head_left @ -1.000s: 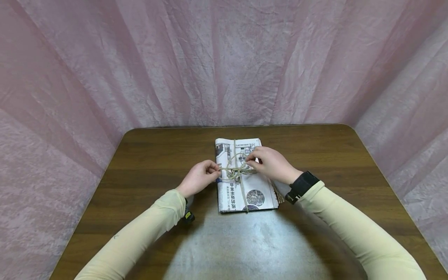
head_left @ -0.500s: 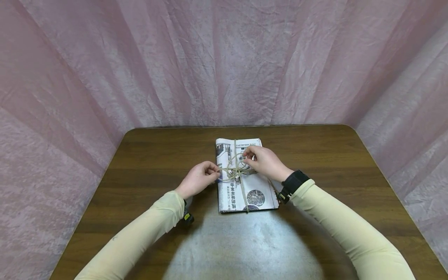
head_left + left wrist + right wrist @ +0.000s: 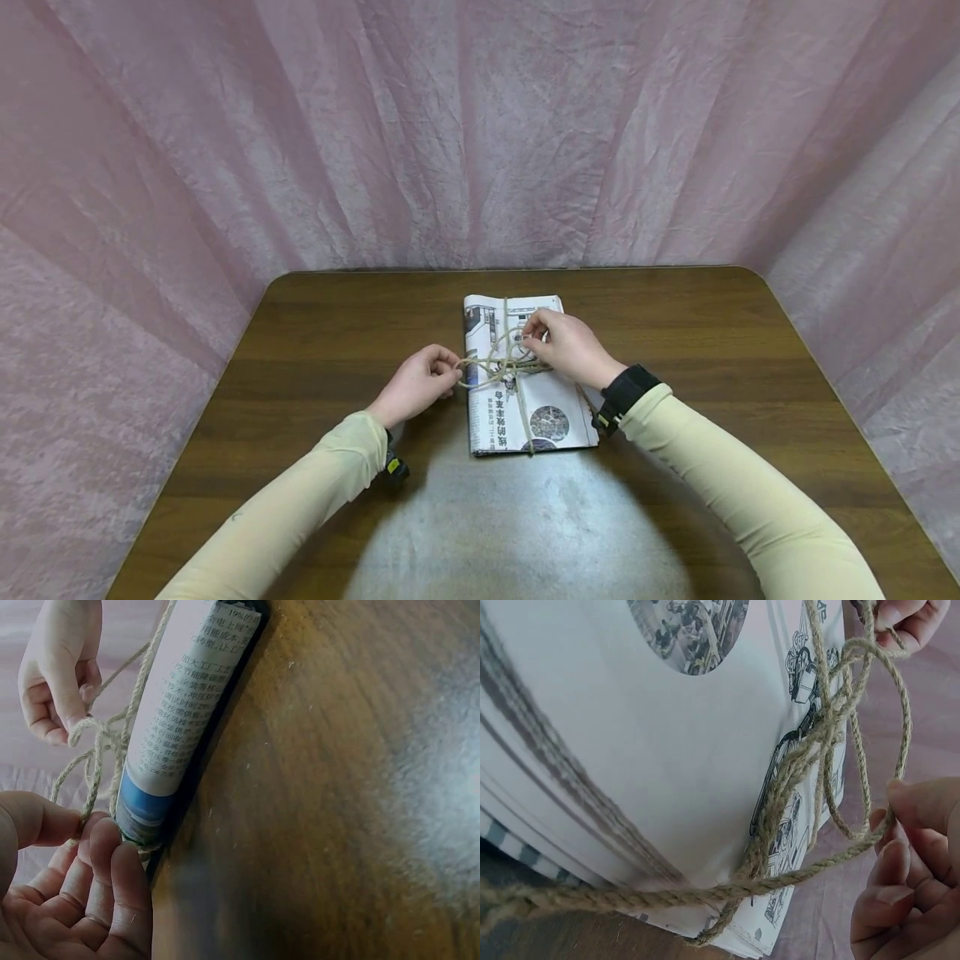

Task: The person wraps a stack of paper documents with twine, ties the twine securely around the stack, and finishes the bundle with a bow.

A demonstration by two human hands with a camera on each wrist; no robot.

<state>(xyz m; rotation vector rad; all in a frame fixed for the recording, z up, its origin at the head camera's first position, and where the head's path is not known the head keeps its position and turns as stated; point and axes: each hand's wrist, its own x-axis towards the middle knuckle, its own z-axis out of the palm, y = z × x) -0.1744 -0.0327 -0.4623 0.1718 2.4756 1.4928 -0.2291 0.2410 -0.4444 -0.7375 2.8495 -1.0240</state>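
Note:
A stack of folded newspapers (image 3: 487,425) lies on the table, bound lengthwise and crosswise with twine (image 3: 523,408). Loops of the twine spread from a crossing near the middle of the top sheet. At the stack's left edge my left hand (image 3: 420,383) pinches a loop between thumb and fingertips; the left wrist view shows this twine (image 3: 94,776) close. Over the right half of the paper, my right hand (image 3: 573,350) pinches another strand, seen as a curved loop of twine (image 3: 906,727) in the right wrist view. One length runs from those fingers past the stack's edge.
The brown wooden table (image 3: 337,325) extends on all sides of the stack. A pink curtain (image 3: 480,150) hangs behind its far edge and at both sides. Black bands, such as the right wristband (image 3: 628,392), sit on both wrists.
My left hand has drawn slightly left, pulling its loop out past the paper's edge. My right hand has moved a little left over the stack, still pinching the twine.

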